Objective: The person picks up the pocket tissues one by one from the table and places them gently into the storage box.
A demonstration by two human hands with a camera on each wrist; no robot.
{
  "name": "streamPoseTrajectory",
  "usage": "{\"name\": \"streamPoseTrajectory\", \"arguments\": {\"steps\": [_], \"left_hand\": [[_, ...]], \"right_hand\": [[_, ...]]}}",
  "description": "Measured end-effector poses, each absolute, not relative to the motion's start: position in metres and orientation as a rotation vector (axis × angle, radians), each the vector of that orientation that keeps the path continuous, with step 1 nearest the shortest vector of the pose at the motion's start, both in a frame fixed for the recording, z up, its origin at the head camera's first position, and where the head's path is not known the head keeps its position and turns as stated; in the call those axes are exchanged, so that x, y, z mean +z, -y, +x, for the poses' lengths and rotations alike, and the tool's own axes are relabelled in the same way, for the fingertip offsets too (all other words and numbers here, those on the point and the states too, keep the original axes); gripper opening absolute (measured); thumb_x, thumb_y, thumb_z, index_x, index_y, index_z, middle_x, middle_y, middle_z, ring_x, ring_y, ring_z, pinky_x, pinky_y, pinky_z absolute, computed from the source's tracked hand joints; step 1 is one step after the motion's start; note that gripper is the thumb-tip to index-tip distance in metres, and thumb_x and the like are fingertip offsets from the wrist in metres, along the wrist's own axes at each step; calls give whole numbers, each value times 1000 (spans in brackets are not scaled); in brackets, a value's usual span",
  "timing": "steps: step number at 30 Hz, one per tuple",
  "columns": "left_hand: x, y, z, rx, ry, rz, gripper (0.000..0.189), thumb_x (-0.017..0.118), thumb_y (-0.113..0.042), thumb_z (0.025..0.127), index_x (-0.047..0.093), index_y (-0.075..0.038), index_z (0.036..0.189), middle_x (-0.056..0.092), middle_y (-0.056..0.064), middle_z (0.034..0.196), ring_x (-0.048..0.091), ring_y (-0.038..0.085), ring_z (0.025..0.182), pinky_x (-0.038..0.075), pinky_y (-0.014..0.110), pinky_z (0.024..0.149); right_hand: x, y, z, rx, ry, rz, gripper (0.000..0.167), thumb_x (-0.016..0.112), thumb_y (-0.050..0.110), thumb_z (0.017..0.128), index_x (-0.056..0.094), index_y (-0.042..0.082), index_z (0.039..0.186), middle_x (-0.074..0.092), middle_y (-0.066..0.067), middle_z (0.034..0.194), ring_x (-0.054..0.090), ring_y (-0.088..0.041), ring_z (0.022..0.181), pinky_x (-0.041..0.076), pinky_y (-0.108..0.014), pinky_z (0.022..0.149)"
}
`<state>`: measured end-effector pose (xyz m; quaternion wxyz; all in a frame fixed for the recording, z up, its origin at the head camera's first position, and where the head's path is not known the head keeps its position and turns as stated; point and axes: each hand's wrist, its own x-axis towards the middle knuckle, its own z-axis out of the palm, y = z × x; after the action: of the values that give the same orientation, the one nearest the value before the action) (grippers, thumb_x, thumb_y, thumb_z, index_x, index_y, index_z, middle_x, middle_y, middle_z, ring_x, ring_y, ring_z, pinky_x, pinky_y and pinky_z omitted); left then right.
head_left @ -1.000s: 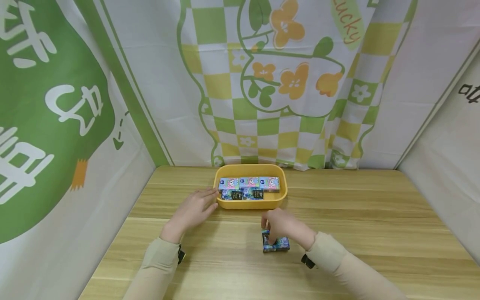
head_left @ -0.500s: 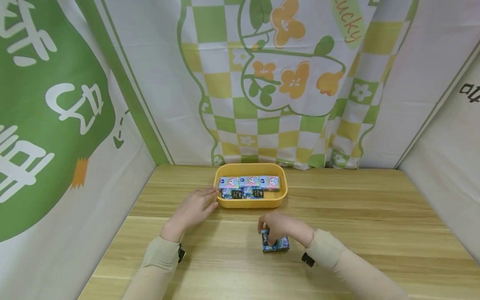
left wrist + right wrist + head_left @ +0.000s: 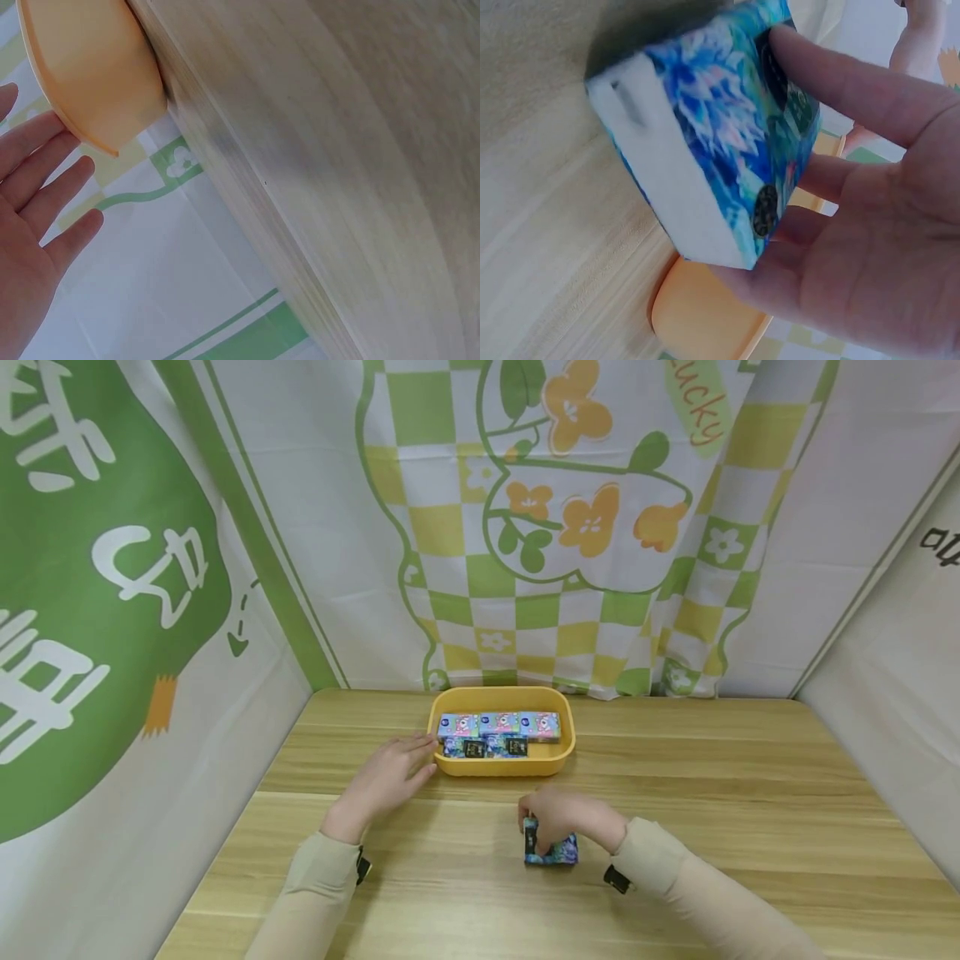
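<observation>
My right hand pinches a small tissue pack between thumb and fingers. The pack has a blue flower print, black labels and a white side; it tilts over the table, one edge low near the wood. In the head view the hand covers part of this tissue pack. My left hand touches the left end of a yellow tray with straight fingers. Inside the tray, pink-and-blue packs form the back row. Two blue flowered packs lie before them, with a gap at their right.
Wood-grain table extends around the tray and both hands. A checked, flowered cloth hangs behind the table's back edge. More cloth walls stand at the left and right.
The tissue pack under my right hand has gone from lying flat to tilted, as the fingers have closed round it. My left hand and the tray stay in place.
</observation>
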<state>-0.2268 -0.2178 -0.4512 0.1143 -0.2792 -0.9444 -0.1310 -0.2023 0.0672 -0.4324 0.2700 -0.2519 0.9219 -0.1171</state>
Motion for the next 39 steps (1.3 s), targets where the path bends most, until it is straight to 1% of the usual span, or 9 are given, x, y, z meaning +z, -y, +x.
{"name": "streamPoseTrajectory", "arguments": {"steps": [5,8,13,18,21,25,29,35,39], "left_hand": [[-452,218,-227,-379,2758,-822,43,59,-24,93,56,-1,129,54,15,136,50,33,127,36,54,109],[-453,218,-227,-376,2758,-821,43,59,-25,93,56,-1,130,54,15,136,50,33,127,35,54,109],[-453,218,-226,-367,2754,-824,44,59,-25,94,56,-1,130,54,15,136,50,33,127,36,54,109],[-453,218,-226,-365,2758,-823,44,58,-26,94,55,-1,130,54,14,137,50,32,127,36,54,109],[-453,218,-225,-366,2758,-820,44,59,-25,94,55,0,130,54,14,136,50,33,127,36,54,108],[-453,218,-225,-375,2756,-820,44,59,-25,93,55,0,130,54,15,136,50,33,127,36,54,108],[-452,218,-225,-370,2760,-816,44,59,-25,94,55,0,130,54,14,136,50,33,127,36,54,109],[-452,218,-226,-384,2760,-817,43,58,-26,94,56,-2,130,54,14,137,50,32,127,36,53,109],[-453,218,-227,-389,2745,-824,43,59,-24,94,56,-2,130,54,14,136,50,33,127,37,54,108]], "right_hand": [[-435,-68,-204,-412,-2506,-662,31,81,7,71,56,16,88,49,2,75,44,-12,67,38,-25,54],[-435,-68,-205,-415,-2536,-672,30,81,8,72,55,16,85,50,2,74,44,-12,67,37,-25,54],[-429,-68,-206,-455,-2575,-676,31,81,10,72,53,14,85,53,2,77,46,-13,70,41,-27,58],[-424,-71,-209,-504,-2595,-674,27,80,11,74,61,9,93,63,-1,91,58,-16,83,53,-32,74],[-420,-74,-211,-558,-2605,-685,25,78,11,75,67,7,97,67,-3,95,61,-17,86,55,-35,78],[-411,-78,-213,-625,-2621,-695,21,77,10,76,69,5,95,67,-2,88,57,-13,75,53,-32,70],[-400,-81,-215,-667,-2633,-660,23,77,11,77,66,4,96,64,-1,85,53,-14,72,49,-30,65],[-390,-88,-222,-758,-2656,-606,25,78,16,77,62,8,95,64,0,87,57,-13,78,52,-30,70],[-386,-93,-226,-821,-2652,-584,26,77,18,76,61,7,94,64,-1,89,58,-14,80,52,-30,72]]}}
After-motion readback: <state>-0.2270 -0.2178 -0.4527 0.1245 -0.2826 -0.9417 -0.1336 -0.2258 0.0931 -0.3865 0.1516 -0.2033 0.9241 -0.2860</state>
